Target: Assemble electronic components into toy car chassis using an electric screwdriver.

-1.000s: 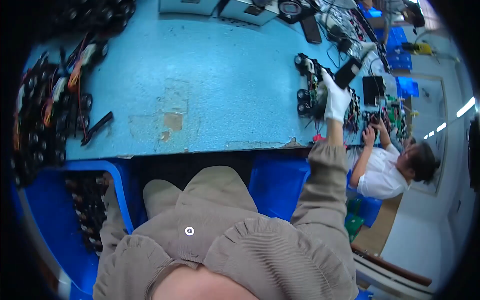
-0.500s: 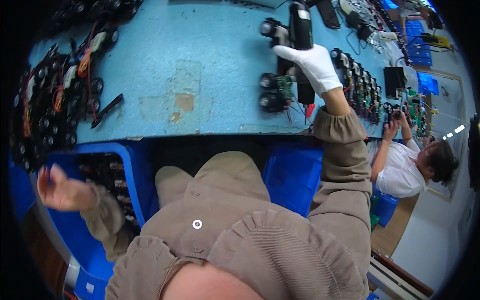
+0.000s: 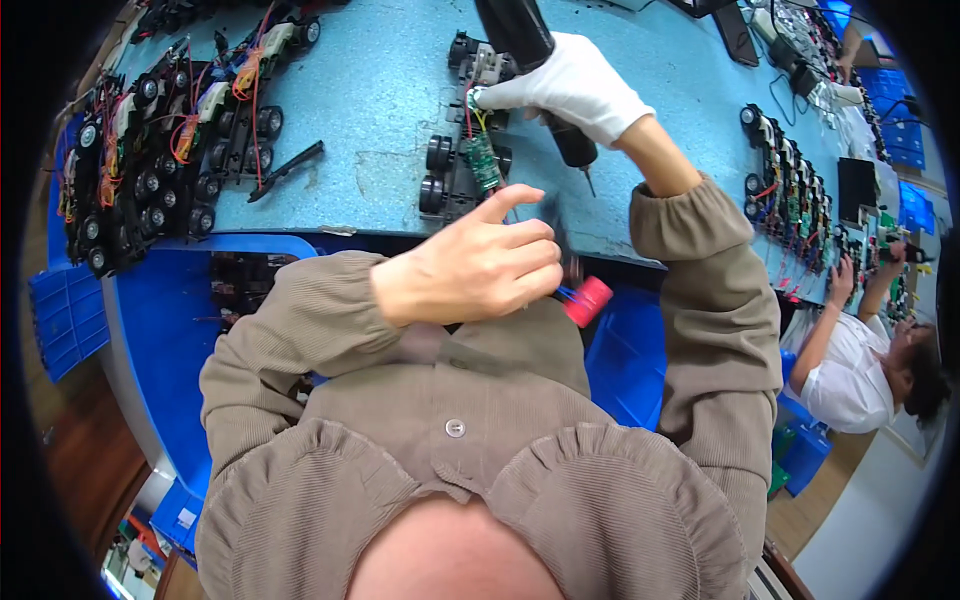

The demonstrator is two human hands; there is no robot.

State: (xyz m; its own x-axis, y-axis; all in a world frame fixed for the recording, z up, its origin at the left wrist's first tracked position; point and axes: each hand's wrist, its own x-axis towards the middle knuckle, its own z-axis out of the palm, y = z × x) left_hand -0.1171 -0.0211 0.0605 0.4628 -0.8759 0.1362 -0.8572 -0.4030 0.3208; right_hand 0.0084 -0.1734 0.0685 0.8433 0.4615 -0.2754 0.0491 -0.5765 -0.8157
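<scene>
My right hand (image 3: 578, 88), in a white glove, grips a black electric screwdriver (image 3: 518, 32) whose thin bit points down toward me. Its thumb and finger reach onto a toy car chassis (image 3: 436, 165) with black wheels, a green circuit board (image 3: 482, 160) and thin wires. Bare, my left hand (image 3: 480, 265) is at the table edge just below the chassis, its fingers curled. By its fingertips is a blurred dark piece (image 3: 553, 222); what the fingers hold is unclear. A red cylinder (image 3: 588, 302) with a blue wire hangs beside them, over my lap.
Rows of chassis with orange wires (image 3: 185, 130) stand at left, near a loose black strip (image 3: 287, 170). More chassis (image 3: 790, 180) line the right side. A blue bin (image 3: 165, 330) holds dark parts below the table. A co-worker (image 3: 850, 370) sits at right.
My left hand has come from above the blue bin to the chassis. The chassis and screwdriver have shifted left along the table. The red cylinder now hangs past the edge. The view has shifted.
</scene>
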